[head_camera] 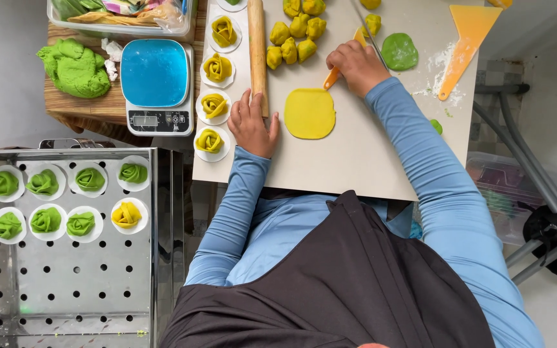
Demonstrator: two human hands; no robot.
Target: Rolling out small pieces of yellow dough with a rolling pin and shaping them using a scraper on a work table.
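Dark grey apron [349, 283] and blue sleeves fill the near view. Left hand [253, 122] rests half-curled, holding nothing, against the wooden rolling pin [257, 51] on the pale board surface [356, 161]. Flat yellow dough disc [309, 113] lies just right of it. Right hand [356, 66], beyond the disc, is closed around an orange-handled knife [332, 77]. Yellow dough lumps [294, 35] lie beyond both hands.

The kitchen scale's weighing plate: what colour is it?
Bright blue, on a white kitchen scale; the head view shows it.
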